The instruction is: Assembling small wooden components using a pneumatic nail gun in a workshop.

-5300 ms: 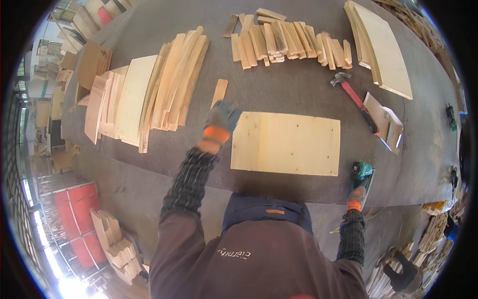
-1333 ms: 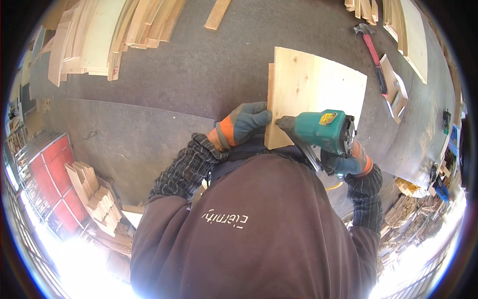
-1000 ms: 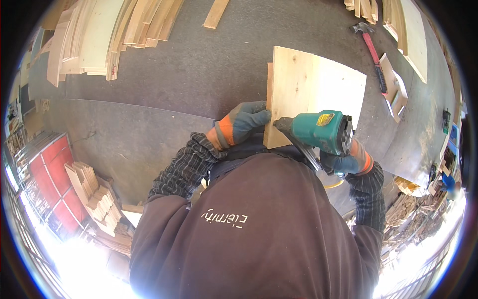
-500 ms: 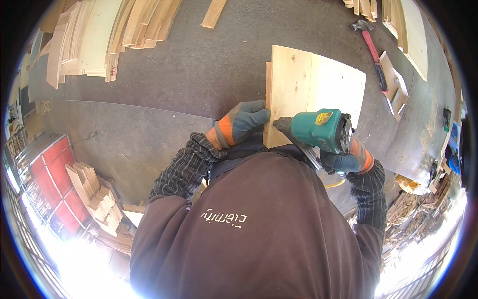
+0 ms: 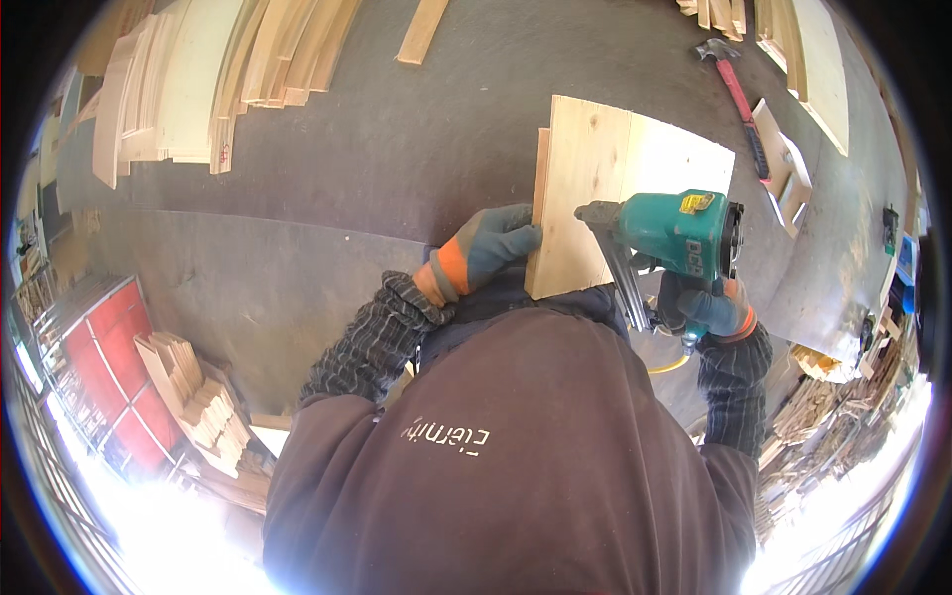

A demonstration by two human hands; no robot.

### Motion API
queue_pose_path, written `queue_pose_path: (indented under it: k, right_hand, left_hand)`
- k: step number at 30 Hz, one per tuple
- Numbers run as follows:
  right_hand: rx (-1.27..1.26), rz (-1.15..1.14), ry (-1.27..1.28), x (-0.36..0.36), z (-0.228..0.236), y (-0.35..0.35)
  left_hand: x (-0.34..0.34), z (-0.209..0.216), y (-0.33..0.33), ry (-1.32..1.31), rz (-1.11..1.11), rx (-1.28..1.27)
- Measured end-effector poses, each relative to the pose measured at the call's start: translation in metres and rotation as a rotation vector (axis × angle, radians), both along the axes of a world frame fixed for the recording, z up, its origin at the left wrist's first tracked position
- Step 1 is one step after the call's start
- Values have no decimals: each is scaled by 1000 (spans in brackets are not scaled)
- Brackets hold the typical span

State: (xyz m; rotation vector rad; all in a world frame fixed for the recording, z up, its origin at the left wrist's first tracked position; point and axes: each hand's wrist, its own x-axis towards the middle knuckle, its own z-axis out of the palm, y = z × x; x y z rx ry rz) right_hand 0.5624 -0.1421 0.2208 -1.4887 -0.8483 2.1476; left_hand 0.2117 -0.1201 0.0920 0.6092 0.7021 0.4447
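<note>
Right hand (image 5: 722,305) wrapped round the nail gun (image 5: 666,230) handle. Gun's long axis runs left-right, nose pointing left over the wooden panel (image 5: 595,164), at the table's (image 5: 397,149) near edge; contact unclear. Left hand (image 5: 491,246) grips the wooden strip (image 5: 541,177) along panel's left edge, strip lengthwise away from body.

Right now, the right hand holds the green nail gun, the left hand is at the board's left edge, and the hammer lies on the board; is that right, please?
Not quite: the head view shows the hammer on the table, beyond the board. The right hand does hold the green nail gun, and the left hand is at the board's left edge.
</note>
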Motion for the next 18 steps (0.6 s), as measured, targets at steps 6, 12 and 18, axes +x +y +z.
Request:
queue_pose_path:
  k: [6,12,18]
  right_hand:
    - [66,42,-68,-6,2,16]
    - [170,9,-42,-17,7,32]
    - [197,22,-102,-35,-3,53]
  left_hand:
    - [13,29,18,2,174,60]
    - [42,35,11,520,141,397]
    - [53,23,9,637,242,461]
